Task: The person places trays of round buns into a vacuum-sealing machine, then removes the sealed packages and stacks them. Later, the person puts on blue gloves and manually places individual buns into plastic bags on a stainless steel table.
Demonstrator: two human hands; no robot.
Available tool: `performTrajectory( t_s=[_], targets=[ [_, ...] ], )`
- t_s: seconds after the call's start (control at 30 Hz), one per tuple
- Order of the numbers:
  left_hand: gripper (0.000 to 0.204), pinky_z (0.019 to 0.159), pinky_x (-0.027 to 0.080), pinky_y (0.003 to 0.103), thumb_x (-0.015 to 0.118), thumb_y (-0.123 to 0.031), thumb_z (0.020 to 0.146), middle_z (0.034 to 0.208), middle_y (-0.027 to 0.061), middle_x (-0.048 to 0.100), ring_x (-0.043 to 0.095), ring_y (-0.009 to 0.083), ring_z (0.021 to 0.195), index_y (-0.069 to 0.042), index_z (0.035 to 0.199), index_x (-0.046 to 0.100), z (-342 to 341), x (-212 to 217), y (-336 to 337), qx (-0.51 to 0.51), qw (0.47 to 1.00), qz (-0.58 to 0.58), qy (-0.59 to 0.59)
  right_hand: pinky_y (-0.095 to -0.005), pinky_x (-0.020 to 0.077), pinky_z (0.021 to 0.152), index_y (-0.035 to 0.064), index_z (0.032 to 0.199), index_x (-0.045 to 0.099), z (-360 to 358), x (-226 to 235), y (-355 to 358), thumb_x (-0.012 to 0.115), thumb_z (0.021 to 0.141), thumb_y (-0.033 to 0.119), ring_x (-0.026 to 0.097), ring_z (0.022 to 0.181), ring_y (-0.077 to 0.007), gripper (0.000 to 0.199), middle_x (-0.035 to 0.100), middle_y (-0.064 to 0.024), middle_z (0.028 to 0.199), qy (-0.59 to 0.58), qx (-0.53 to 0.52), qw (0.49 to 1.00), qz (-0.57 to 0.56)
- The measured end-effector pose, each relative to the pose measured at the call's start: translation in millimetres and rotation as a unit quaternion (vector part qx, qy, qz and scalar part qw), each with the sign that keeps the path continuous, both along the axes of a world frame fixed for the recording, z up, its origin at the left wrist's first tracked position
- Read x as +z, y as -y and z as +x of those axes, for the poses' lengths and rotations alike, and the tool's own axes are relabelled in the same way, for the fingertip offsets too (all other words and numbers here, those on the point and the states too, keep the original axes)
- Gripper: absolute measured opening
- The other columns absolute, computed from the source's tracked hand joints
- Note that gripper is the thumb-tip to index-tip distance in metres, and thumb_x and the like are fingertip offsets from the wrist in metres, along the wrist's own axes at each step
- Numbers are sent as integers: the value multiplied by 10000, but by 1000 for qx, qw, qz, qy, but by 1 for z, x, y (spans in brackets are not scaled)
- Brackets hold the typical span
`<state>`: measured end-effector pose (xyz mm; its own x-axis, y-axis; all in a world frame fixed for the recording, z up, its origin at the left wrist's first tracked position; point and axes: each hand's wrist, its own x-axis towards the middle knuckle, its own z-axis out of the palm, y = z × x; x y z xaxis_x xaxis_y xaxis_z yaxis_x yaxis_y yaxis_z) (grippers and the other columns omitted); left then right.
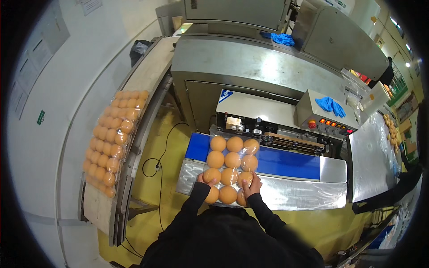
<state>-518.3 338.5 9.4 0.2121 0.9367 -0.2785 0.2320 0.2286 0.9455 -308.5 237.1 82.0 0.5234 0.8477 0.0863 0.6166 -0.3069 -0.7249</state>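
Clear plastic bag of buns (232, 159): long axis pointing ahead, far end at machine (263, 107); left hand (204, 180), right hand (254, 184) clamped on opposite sides.

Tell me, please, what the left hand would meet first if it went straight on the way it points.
The left hand rests against the clear bag of round buns, so going straight on it would likely push into that bag first; exact depth is unclear.

1 wide fisheye head view looks down and forward from above and behind the 2 hands (254, 184), fairly near
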Motion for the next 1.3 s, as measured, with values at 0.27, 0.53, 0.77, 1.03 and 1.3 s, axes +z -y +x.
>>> performTrajectory(
  t_s=[0.27, 0.53, 0.77, 1.03, 1.3],
  targets=[
    [668, 796, 415, 293, 708, -286, 668, 1026, 130, 493, 497, 172, 924, 33, 1117, 330, -32, 26, -7, 46, 994, -37, 93, -421, 233, 883, -3, 1199, 318, -31, 1, -20, 527, 766, 334, 370, 1041, -324, 587, 411, -209, 1106, -26, 30, 999, 15],
    [675, 810, 405, 306, 686, -296, 689, 1044, 134, 484, 491, 185, 939, 25, 1137, 296, -53, 15, 17, 140, 983, -74, 90, -437, 236, 887, 0, 1199, 317, -34, -1, -37, 524, 766, 330, 365, 1050, -338, 582, 403, -209, 1118, -22, 121, 992, 9],
    [630, 753, 426, 312, 642, -338, 721, 965, 164, 530, 522, 186, 869, 33, 1119, 324, -23, 29, 72, 261, 961, -80, -52, -424, 261, 881, 26, 1196, 332, -11, -1, -46, 521, 764, 323, 371, 1040, -350, 557, 400, -204, 1127, 3, 225, 974, -11],
    [452, 713, 441, 339, 580, -301, 751, 950, 133, 560, 550, 199, 801, -11, 1061, 426, 43, -17, 113, -52, 971, -188, -137, -423, 315, 868, 83, 1176, 390, 28, 40, -65, 488, 771, 319, 393, 1000, -365, 479, 400, -189, 1162, 31, 323, 938, -122],
    [298, 705, 431, 406, 525, -283, 765, 907, 157, 567, 544, 307, 782, -48, 948, 521, -10, 94, -2, -39, 969, -2, -243, -423, 309, 876, -36, 1133, 391, 41, 8, -17, 506, 775, 331, 400, 1021, -355, 525, 429, -241, 1100, 102, -44, 993, 26]
  ],
)
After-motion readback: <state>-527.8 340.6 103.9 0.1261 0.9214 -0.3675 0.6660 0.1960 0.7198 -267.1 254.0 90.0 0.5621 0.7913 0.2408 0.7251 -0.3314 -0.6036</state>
